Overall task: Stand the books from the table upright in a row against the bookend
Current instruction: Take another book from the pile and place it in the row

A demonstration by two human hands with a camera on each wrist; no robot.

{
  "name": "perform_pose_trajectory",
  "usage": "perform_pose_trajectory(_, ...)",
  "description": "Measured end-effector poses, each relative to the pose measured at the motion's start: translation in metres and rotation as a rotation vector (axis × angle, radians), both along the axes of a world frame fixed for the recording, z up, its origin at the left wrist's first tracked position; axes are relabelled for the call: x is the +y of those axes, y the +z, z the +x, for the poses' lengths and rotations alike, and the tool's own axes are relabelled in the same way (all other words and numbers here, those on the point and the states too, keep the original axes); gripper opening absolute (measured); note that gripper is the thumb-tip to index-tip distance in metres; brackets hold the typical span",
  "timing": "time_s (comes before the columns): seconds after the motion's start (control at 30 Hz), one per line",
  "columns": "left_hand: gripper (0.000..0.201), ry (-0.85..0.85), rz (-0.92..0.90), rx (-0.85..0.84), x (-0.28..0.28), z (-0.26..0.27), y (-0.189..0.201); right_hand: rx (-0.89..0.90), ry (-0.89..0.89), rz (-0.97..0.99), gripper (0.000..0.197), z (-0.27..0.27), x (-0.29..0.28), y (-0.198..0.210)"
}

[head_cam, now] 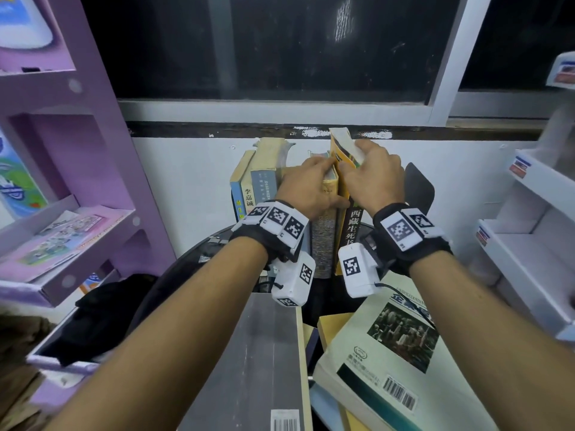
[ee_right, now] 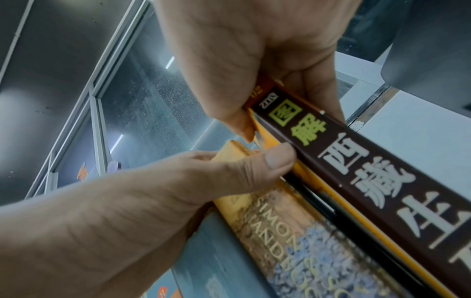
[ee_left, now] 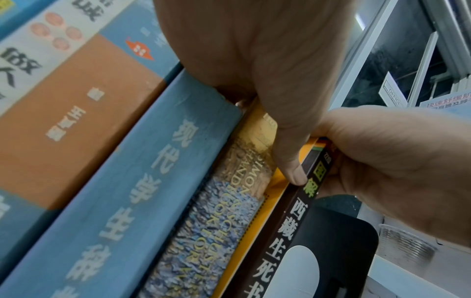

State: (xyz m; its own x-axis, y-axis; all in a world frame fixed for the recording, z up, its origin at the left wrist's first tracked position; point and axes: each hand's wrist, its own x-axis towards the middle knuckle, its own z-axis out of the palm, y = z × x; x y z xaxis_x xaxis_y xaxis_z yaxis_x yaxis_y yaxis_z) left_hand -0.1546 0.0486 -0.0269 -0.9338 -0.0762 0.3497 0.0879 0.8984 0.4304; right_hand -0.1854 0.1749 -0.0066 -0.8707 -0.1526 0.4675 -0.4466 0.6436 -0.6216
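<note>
1. Books, standing row (head_cam: 258, 185): several volumes stand upright on the dark round counter (head_cam: 193, 253), spines toward the wearer, backed by the white wall under the window.
2. Far left of the scene: a purple shelf unit (head_cam: 102, 169) holding printed leaflets; not in contact with the row.
3. Left end of the row: a thin blue-and-yellow book, then a pale-spined book with red seals (ee_left: 51, 32), then a wide blue-spined book (ee_left: 142, 181). All upright and pressed side to side.
4. Floral-spined book (ee_left: 216, 217) with a yellow top: upright, just right of the blue spine.
5. Left hand (head_cam: 306, 188): laid over the top of the floral-spined book, fingers curled across its upper edge, thumb tip touching the brown spine next to it. It grips the floral-spined book.
6. Brown-spined book (ee_right: 369, 171) with a yellow cover: upright at the right end of the row, its top leaning slightly away from the floral-spined book, a narrow gap showing between them lower down.
7. Right hand (head_cam: 371, 178): closed around the top of the brown-spined book, thumb on the near side, fingers over the page edge.
8. Black bookend (head_cam: 418, 188): upright, just right of the brown-spined book; contact cannot be confirmed.
9. Near foreground: a grey book (head_cam: 264, 362) and a pale green book (head_cam: 389, 353) lie flat, others partly under them.
10. Far right: white shelving (head_cam: 529, 219).
</note>
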Motion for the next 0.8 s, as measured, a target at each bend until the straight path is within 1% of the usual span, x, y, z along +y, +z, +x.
perform_pose_trajectory(0.13,0.095,-0.007,-0.012,-0.013,0.0,0.001,0.001,-0.019,0.027,0.024,0.045,0.0,0.0,-0.001)
perform_pose_trajectory(0.27,0.089,-0.01,0.001,-0.008,0.0,0.001,0.001,-0.036,0.087,0.039,0.046,-0.001,0.001,0.001)
perform_pose_trajectory(0.37,0.083,-0.014,0.016,-0.005,0.0,0.002,0.0,-0.063,0.131,0.028,0.055,-0.004,0.001,0.001)
perform_pose_trajectory(0.47,0.077,-0.009,0.035,0.0,-0.001,0.002,0.0,-0.127,0.16,0.005,0.07,-0.003,0.002,0.003)
perform_pose_trajectory(0.53,0.078,-0.008,0.028,0.002,-0.002,0.001,0.0,-0.179,0.199,-0.028,0.082,0.0,0.004,0.006)
perform_pose_trajectory(0.57,0.08,-0.007,0.025,0.004,-0.002,0.001,0.0,-0.205,0.22,-0.039,0.084,0.002,0.006,0.008)
perform_pose_trajectory(0.7,0.086,-0.006,0.031,0.009,-0.003,0.0,-0.001,-0.284,0.273,-0.082,0.064,0.0,0.013,0.012)
perform_pose_trajectory(0.8,0.088,-0.008,0.032,0.004,-0.003,0.0,-0.001,-0.275,0.291,-0.075,0.061,0.001,0.016,0.011)
